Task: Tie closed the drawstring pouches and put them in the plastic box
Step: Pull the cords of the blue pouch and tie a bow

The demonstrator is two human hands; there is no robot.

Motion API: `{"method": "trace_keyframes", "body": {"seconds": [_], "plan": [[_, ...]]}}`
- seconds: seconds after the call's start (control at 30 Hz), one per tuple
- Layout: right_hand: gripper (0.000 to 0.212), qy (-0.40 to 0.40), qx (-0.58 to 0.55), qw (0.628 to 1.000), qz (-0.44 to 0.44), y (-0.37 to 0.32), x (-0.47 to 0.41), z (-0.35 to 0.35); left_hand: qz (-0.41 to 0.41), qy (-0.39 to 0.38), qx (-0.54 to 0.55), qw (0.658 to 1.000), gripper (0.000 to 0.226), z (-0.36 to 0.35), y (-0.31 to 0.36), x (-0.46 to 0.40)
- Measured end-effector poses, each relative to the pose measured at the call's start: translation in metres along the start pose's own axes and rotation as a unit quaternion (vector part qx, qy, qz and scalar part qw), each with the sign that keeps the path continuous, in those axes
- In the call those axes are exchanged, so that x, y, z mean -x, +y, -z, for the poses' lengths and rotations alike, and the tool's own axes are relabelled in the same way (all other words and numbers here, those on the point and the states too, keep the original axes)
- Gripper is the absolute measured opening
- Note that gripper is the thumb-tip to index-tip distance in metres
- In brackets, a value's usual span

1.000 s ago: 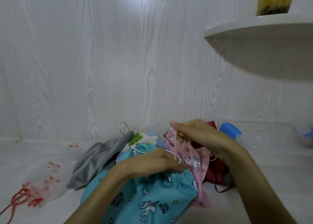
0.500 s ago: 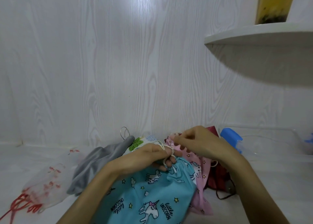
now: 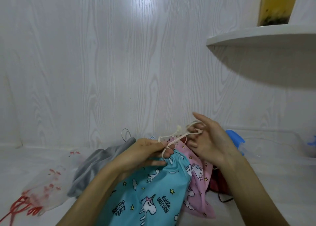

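Right now L hand (image 3: 150, 151) pinches the gathered neck of the turquoise unicorn-print drawstring pouch (image 3: 148, 195) and its cream cord (image 3: 174, 136). R hand (image 3: 210, 143) has the cord looped round curled fingers. Clear plastic box w/ blue clip (image 3: 273, 150) sits at right, behind R wrist.

Soft, even indoor light fills the scene, bright enough to wash the white wall (image 3: 102, 63) pale. A diffuse glare patch sits high on the wall near the top centre — the light comes from above and in front. The corner shelf (image 3: 259, 35) throws a broad, soft-edged shadow beneath itself. Wide-angle distortion bends the edges, and the sheer pouch (image 3: 44, 191) at lower left is smeared — the picture overall is slightly soft.
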State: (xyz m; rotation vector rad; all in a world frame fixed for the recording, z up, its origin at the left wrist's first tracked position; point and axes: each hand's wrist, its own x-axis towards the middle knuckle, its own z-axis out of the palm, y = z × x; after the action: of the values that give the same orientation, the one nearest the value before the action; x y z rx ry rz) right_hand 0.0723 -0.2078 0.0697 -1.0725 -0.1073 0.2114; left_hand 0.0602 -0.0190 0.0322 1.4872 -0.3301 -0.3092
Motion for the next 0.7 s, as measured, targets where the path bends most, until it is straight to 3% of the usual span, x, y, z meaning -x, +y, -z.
{"method": "trace_keyframes", "body": {"seconds": [0.07, 0.13, 0.17, 0.23, 0.27, 0.3, 0.4, 0.47, 0.53, 0.6, 0.7], "plan": [[0.033, 0.07, 0.065, 0.993, 0.062, -0.008, 0.003, 0.007, 0.001, -0.001, 0.012, 1.0, 0.029, 0.001, 0.001, 0.0], [0.028, 0.175, 0.23, 0.947, 0.137, -0.013, 0.004, 0.019, 0.002, -0.011, 0.026, 1.0, 0.029, -0.001, 0.003, 0.001], [0.025, 0.224, 0.338, 0.9, 0.16, -0.016, 0.005, 0.026, 0.003, -0.012, 0.03, 0.999, 0.029, -0.003, 0.004, 0.002], [0.017, 0.286, 0.556, 0.766, 0.146, -0.02, 0.008, 0.039, 0.007, -0.002, 0.032, 0.999, 0.028, -0.003, 0.004, 0.002], [0.027, 0.29, 0.624, 0.715, 0.124, -0.022, 0.01, 0.042, 0.007, 0.004, 0.03, 1.0, 0.027, -0.002, 0.004, 0.002], [0.035, 0.279, 0.654, 0.691, 0.129, -0.023, 0.013, 0.04, 0.008, 0.007, 0.025, 1.0, 0.028, -0.001, 0.004, 0.002], [0.02, 0.169, 0.627, 0.722, 0.237, -0.027, 0.024, 0.02, 0.011, 0.001, 0.014, 1.0, 0.029, -0.001, 0.004, 0.003], [0.016, 0.02, 0.633, 0.749, 0.193, -0.024, 0.033, 0.001, 0.011, 0.0, 0.004, 1.0, 0.031, -0.003, 0.004, 0.004], [0.025, -0.074, 0.684, 0.716, 0.119, -0.014, 0.032, -0.007, 0.008, 0.003, -0.011, 1.0, 0.033, -0.004, 0.004, 0.003], [0.024, -0.078, 0.698, 0.704, 0.107, -0.004, 0.027, -0.009, 0.004, 0.007, -0.025, 1.0, 0.031, -0.004, 0.003, 0.003], [0.009, -0.035, 0.673, 0.726, 0.136, 0.0, 0.023, -0.011, 0.004, 0.02, -0.032, 0.999, 0.027, -0.002, 0.002, 0.003]]}}
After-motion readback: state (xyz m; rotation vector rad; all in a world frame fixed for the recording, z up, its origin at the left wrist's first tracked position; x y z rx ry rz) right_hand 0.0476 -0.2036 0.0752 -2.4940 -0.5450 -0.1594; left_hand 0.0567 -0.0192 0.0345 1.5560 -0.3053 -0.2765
